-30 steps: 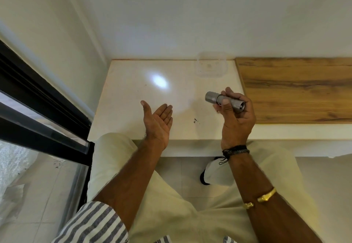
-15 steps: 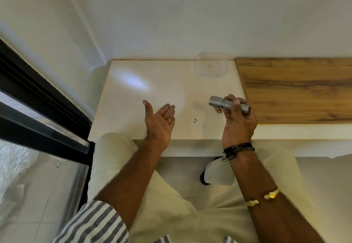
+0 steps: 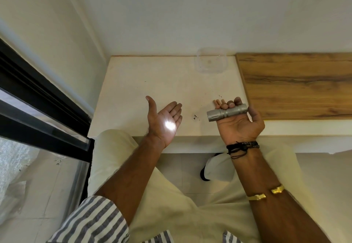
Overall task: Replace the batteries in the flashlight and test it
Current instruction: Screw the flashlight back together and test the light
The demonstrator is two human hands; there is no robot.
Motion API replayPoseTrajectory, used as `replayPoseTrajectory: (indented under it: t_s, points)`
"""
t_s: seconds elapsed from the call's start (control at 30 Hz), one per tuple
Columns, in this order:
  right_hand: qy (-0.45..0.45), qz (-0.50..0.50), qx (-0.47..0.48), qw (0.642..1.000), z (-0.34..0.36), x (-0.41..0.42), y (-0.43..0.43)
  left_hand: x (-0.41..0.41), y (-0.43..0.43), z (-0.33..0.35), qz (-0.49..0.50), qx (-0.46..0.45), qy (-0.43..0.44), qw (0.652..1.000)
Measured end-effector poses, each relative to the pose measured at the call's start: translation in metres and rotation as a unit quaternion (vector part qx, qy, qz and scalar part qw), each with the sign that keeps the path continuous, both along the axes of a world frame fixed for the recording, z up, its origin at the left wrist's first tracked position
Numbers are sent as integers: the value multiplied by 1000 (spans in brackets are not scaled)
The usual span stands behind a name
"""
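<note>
White bench in a white-walled corner, wood panel at three o'clock; the right hand curls its fingers round the flashlight, left hand fingers spread.

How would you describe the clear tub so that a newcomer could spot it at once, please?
Start at the white counter. At its back edge, just left of the wood panel, stands the tub. It alone is see-through and square with rounded corners.

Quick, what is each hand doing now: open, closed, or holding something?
Left hand: open, palm up, holding nothing.
Right hand: fingers curled round the flashlight.
</note>
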State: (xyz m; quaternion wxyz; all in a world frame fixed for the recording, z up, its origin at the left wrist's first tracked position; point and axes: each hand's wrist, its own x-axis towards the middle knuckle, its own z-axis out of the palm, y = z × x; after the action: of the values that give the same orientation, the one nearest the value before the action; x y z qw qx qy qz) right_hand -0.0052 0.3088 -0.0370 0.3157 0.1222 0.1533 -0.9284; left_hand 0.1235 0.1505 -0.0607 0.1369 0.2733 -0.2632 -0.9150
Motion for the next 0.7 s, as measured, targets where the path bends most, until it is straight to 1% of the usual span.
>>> replayPoseTrajectory:
  t_s: [0.2,0.37,0.57,0.63,0.67,0.7]
  points:
    - [20,16,33,999,3,3,-2,-1,2,0,-2,1,-1,1000]
    - [8,13,45,999,3,4,-4,-2,2,-3,10,13,0,1000]
    - [8,19,65,998,2,9,-8,-3,1,-4,8,2,-10,1000]
    - [19,26,66,997,1,10,-10,-5,1,-3,0,-26,-32,999]
    - [25,31,65,997,0,10,-11,-7,2,-3,-7,-67,-62,996]
    - [29,35,65,997,-1,11,-12,-9,5,-2,-15,-130,-103,986]
